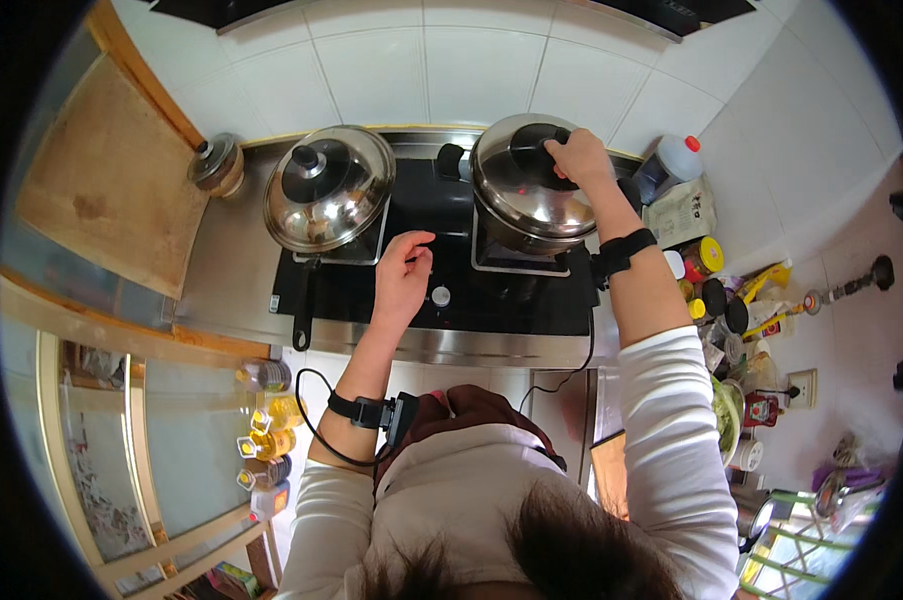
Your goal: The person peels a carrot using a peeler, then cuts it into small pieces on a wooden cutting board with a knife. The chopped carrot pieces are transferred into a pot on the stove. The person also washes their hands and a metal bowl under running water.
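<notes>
My right hand (582, 159) grips the black knob on the domed metal lid (496, 176) of the right pot (522, 234). The lid rests on that pot, which stands on the right burner of a black glass gas stove (511, 307). My left hand (404, 281) hovers above the stove's middle, near a silver control knob (441, 296), fingers curled and apart, holding nothing. On the left burner is a long-handled pan, its black handle (302, 315) pointing towards me, covered by another shiny lid (331, 199).
Left of the stove stands a lidded jar (218, 166). Jars (703, 257) and bottles crowd the right counter, with a large plastic jug (669, 169) at the back. Oil bottles (279, 412) stand low on the left. A cable (590, 349) hangs over the front edge.
</notes>
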`<state>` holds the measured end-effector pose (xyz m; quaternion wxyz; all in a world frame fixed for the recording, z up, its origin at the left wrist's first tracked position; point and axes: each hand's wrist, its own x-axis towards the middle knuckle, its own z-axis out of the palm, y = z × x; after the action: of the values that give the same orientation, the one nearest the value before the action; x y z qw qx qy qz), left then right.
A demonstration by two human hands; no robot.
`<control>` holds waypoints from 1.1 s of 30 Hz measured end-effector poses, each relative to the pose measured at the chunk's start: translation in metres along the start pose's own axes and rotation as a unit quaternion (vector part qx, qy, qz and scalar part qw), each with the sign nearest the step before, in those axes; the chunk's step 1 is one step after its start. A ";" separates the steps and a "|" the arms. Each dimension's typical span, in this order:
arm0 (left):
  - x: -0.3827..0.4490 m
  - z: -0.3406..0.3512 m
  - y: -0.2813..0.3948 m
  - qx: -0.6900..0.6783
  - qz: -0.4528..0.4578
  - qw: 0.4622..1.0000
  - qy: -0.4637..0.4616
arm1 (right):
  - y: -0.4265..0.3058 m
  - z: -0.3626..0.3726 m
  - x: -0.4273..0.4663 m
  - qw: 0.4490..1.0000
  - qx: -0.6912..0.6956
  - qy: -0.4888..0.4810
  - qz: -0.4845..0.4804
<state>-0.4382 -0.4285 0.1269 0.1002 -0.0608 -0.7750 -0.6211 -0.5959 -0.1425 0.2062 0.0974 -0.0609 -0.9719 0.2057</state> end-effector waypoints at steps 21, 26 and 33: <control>-0.009 -0.137 -0.015 -0.047 0.037 0.996 0.062 | -0.164 -0.047 -0.041 0.984 0.151 -0.009 -0.099; -0.028 -0.241 -0.053 -0.018 0.016 0.991 0.133 | -0.299 -0.002 -0.081 0.961 0.216 -0.078 -0.157; -0.074 -0.391 -0.097 0.028 -0.175 0.952 0.248 | -0.460 0.108 -0.129 0.932 0.222 -0.204 -0.200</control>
<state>-0.3564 -0.8292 0.0994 0.1806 0.2345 -0.7416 -0.6021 -0.5296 -0.6223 0.2771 -0.0530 0.2008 -0.8924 0.4006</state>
